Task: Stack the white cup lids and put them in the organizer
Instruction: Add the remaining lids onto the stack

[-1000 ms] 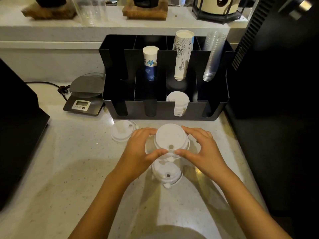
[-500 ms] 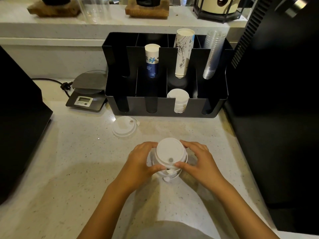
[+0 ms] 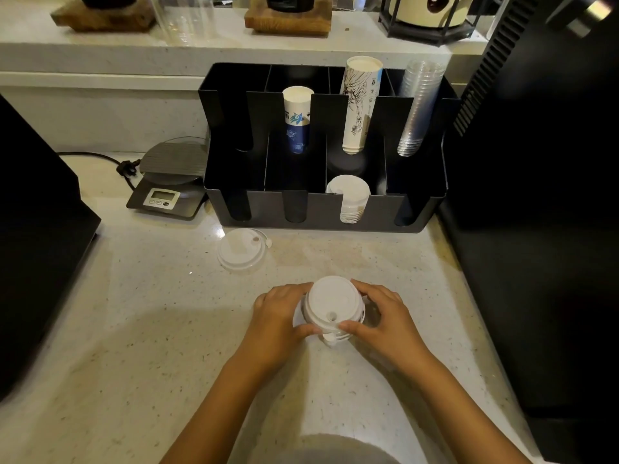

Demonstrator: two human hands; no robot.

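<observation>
The lid stack sits on the near counter, cupped by the left hand and right hand, fingers curled around its rim, probably to square it. One loose lid waits left, near the organizer.
</observation>
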